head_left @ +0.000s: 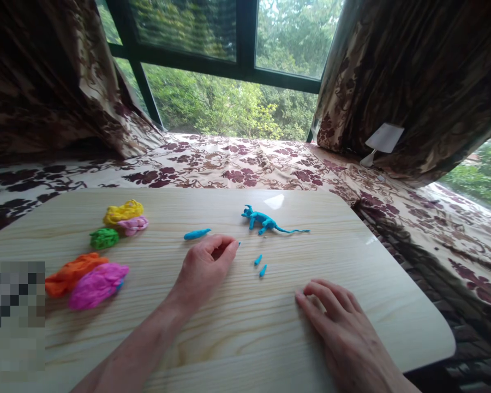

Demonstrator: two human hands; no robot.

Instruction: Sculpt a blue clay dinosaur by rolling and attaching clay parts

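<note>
My left hand is over the middle of the table, thumb and forefinger pinched together. A small tip of blue clay shows at its fingertips; the rest is hidden by the fingers. Just right of it lie two short blue clay pieces, each tapered. A tapered blue clay roll lies behind the left hand. Farther back is a blue clay animal figure with horns, legs and a long thin tail. My right hand rests on the table at the right, fingers loosely bent and apart, holding nothing visible.
On the left of the wooden table are lumps of yellow clay, pale pink clay, green clay, orange clay and bright pink clay. Behind, a small white lamp stands on floral cloth by the window.
</note>
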